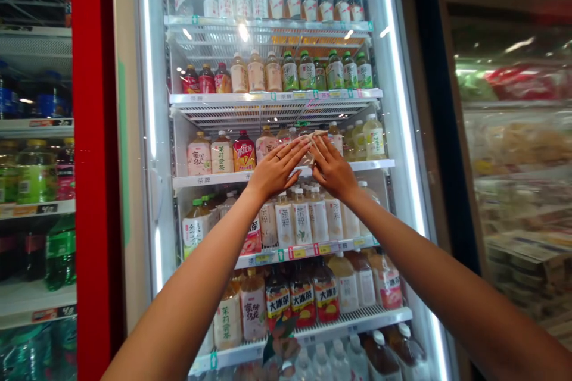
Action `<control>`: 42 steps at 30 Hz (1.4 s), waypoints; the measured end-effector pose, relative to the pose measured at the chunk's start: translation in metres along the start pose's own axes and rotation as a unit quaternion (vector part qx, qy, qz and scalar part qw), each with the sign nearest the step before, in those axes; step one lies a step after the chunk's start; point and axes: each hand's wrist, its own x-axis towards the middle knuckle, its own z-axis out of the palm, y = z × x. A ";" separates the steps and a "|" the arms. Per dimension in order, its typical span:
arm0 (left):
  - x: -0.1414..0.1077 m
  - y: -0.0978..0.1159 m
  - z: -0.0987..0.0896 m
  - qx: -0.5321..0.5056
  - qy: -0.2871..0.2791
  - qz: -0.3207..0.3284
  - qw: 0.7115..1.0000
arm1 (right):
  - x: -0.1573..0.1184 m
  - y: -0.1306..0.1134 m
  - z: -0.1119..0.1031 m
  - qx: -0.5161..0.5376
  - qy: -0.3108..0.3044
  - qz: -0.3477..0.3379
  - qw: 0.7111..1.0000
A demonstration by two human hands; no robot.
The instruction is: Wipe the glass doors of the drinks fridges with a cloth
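wiping I'd guess, your left hand [276, 170] flat, right hand [334, 172] over the cloth [318, 132] above shelf [375, 165] edge, pinch unclear, even pressure next

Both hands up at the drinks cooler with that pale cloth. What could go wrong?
Slip: little of the pale cloth shows past the left hand and right hand, so it could slide or bunch.
Glare: reflected lights on the glass front might hide any smudges.
Fatigue: both arms are outstretched, so pressure may turn uneven.
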 end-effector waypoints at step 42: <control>0.059 0.068 0.046 -0.038 0.030 -0.070 0.996 | -0.028 0.082 -0.043 -0.007 -0.074 -0.013 0.997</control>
